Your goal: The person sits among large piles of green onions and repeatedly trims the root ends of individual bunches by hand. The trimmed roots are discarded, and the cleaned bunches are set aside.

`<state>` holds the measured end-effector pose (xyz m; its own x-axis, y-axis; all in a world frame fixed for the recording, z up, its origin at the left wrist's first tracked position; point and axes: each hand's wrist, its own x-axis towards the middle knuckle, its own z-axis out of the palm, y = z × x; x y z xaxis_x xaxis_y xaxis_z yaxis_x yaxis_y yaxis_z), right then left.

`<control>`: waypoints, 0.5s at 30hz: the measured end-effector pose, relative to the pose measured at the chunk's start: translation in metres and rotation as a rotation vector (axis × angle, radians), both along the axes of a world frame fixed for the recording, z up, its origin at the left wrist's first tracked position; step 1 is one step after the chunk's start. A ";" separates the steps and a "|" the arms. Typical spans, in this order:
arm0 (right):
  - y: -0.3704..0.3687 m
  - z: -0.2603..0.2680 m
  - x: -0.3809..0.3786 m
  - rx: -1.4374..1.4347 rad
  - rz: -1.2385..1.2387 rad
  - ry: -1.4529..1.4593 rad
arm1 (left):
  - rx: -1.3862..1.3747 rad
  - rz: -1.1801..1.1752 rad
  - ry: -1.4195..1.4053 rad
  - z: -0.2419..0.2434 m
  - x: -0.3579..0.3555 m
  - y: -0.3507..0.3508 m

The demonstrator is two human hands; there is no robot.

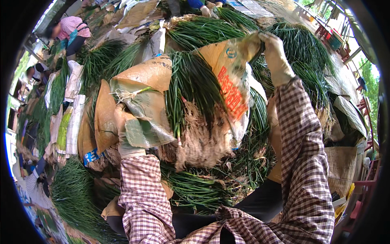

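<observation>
A bundle of green onions (196, 79), roots towards me, lies between two raised flaps of a sheet cut from a used woven sack. My right hand (275, 58), in a pale glove, grips the far corner of the right flap (233, 87), which bears red print. Also gloved, my left hand (122, 131) holds the left flap (146, 106) near its folded lower edge. One loose green onion (129, 94) rests on that flap, its white roots by my fingers. The root mass (204, 143) hangs partly blurred at the near side.
Loose green onions (198, 189) and leaf scraps cover the ground before my knees. More heaps stand at the left (73, 186), far middle (207, 30) and right (304, 48). Wrapped bundles (74, 125) line the left. Another person's gloved hand (206, 11) works at the top; a bending person (73, 30) is upper left.
</observation>
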<state>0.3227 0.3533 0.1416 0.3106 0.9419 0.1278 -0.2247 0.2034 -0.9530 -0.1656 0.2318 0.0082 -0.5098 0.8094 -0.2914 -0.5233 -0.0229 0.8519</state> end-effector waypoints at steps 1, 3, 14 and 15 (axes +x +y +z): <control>0.000 0.013 -0.001 0.036 -0.014 -0.018 | 0.003 0.003 -0.023 -0.011 0.003 -0.006; 0.028 0.014 0.030 0.137 -0.123 0.006 | -0.009 0.015 -0.089 -0.039 0.013 -0.023; -0.058 -0.137 0.167 -0.236 -0.375 -0.172 | -0.363 0.175 -0.141 -0.136 0.014 -0.188; -0.059 -0.146 0.200 -0.324 -0.287 -0.302 | -0.372 0.160 -0.091 -0.130 0.016 -0.176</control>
<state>0.5224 0.2939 -0.0044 0.5559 0.8306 -0.0326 0.0907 -0.0996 -0.9909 -0.1499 0.0555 -0.1220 -0.5793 0.5532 -0.5986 -0.6115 0.1905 0.7680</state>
